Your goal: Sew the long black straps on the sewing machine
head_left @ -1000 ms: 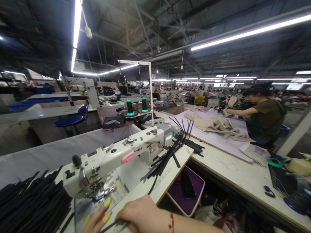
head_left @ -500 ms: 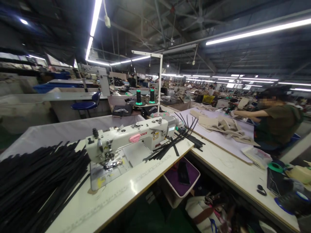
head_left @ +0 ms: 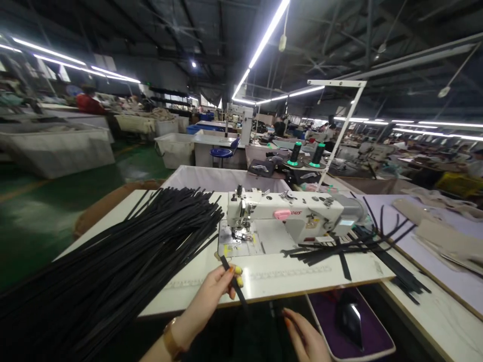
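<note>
My left hand [head_left: 221, 289] is closed in a pinch on a black strip [head_left: 237, 289] at the front edge of the table, just before the sewing machine's needle area. The strip's upper end points at the metal plate [head_left: 241, 246], and its lower end hangs past the edge into the dark. Lower right, my right hand [head_left: 305, 337] has its fingers drawn together below the table edge. What it holds, if anything, is lost in the dark background. The white sewing machine [head_left: 256, 206] stands behind my left hand. A large pile of black strips [head_left: 151, 251] lies to the left.
More black strips [head_left: 339, 249] lie right of the machine. A purple-lined bin [head_left: 372, 327] below the table holds a dark phone-like object [head_left: 349, 319]. Two black thread cones [head_left: 295, 152] stand behind the machine. A side table [head_left: 449, 291] adjoins on the right.
My view has swung left, so the machine now sits further right and more of the strip pile shows. Both hands have come into view, the left with a black strip.
</note>
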Demonstrator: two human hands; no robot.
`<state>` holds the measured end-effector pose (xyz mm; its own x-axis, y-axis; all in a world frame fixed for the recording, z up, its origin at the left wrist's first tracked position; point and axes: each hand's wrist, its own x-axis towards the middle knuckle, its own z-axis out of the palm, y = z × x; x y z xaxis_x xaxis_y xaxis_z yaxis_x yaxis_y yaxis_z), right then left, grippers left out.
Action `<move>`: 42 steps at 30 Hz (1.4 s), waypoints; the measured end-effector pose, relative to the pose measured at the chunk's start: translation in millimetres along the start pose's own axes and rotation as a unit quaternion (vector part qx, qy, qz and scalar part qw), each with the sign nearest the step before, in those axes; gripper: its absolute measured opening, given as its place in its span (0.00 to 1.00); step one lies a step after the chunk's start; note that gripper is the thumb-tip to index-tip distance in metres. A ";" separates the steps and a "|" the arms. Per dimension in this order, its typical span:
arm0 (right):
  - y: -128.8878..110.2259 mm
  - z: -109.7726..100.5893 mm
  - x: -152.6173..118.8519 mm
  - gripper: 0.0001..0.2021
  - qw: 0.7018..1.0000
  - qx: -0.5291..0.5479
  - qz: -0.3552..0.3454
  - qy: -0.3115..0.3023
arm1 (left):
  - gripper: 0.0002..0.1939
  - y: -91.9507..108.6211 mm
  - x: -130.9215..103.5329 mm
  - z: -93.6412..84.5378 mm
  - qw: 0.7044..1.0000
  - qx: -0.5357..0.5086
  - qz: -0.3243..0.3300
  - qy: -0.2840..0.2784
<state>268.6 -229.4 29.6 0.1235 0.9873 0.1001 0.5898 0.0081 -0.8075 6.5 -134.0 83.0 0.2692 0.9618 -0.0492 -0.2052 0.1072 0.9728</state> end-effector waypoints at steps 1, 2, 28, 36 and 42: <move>-14.4 13.5 18.2 0.19 0.998 0.011 -0.043 -0.046 | 0.24 -0.2 -0.2 0.7 1.000 0.003 0.001 0.000; -29.8 28.2 33.0 0.17 0.992 0.023 -0.084 -0.090 | 0.24 0.2 0.5 -0.7 1.000 0.004 0.002 0.001; -90.4 120.9 143.6 0.16 0.915 0.329 0.144 -0.183 | 0.17 -65.6 118.6 -74.7 0.697 0.665 0.268 0.010; -94.0 126.6 155.3 0.11 0.933 0.302 0.102 -0.168 | 0.17 -65.6 120.6 -74.0 0.696 0.670 0.257 0.010; -91.7 130.4 159.1 0.11 0.936 0.297 0.092 -0.166 | 0.19 -66.9 125.9 -77.4 0.704 0.661 0.260 0.003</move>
<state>130.1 -52.4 43.8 -0.1328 0.9748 -0.1795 0.0239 -0.1779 -0.9838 -18.7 -0.6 -5.8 0.4764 0.7855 0.3949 0.7809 -0.5845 0.2205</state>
